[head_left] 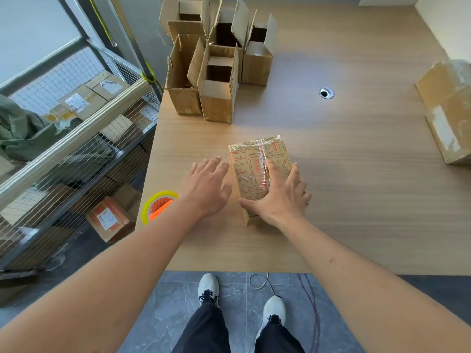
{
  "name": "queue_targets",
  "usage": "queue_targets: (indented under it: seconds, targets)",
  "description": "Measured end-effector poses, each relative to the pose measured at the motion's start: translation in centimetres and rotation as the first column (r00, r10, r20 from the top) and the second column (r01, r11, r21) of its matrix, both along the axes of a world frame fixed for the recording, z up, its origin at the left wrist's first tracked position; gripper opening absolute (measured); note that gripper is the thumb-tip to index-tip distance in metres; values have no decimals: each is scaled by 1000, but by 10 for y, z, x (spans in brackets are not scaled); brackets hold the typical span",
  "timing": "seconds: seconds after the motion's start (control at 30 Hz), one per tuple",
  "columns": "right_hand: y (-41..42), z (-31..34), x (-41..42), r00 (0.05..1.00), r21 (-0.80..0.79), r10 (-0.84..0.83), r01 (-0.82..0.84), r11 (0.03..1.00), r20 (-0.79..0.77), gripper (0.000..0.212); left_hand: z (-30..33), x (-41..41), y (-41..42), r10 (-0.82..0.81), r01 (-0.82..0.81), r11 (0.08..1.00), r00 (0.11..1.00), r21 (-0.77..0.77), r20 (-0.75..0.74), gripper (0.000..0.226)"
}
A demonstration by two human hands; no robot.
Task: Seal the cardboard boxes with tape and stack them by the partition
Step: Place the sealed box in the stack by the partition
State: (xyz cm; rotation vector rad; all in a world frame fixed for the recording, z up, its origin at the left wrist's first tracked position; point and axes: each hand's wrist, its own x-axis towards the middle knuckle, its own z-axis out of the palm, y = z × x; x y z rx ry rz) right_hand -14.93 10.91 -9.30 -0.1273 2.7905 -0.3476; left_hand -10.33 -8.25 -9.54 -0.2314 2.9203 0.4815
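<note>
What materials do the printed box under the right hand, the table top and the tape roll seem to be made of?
Printed box: brown cardboard with red and dark line drawings; a shiny, wrinkled clear strip along its top looks like plastic tape.
Table top: pale wood grain, matte, probably laminate rather than solid wood.
Tape roll: glossy yellowish translucent plastic film around an orange core, which may be plastic or card.

Right-edge carton cut off; tape roll partly behind left forearm
</note>
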Motion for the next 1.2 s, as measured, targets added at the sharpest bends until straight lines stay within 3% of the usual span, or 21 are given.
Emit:
queue_targets:
  seconds: [0.3,0.67,0.93,1.2]
  targets:
    - [-15,59,-9,985,-30,-162,160,987,-65,126,53,-41,-28,-129,127,990,991,-64,-26,64]
    - [0,164,-1,926,-54,-343,338,939,-156,124,162,-62,-15,-318,305,943,944,-132,-86,62]
    - [53,224,12,874,-92,-435,426,900,-216,122,230,-72,33,-438,412,895,884,-173,-160,63]
    - [133,248,21,845,-88,-480,473,877,-238,122,257,-82,111,-523,490,849,832,-196,-186,58]
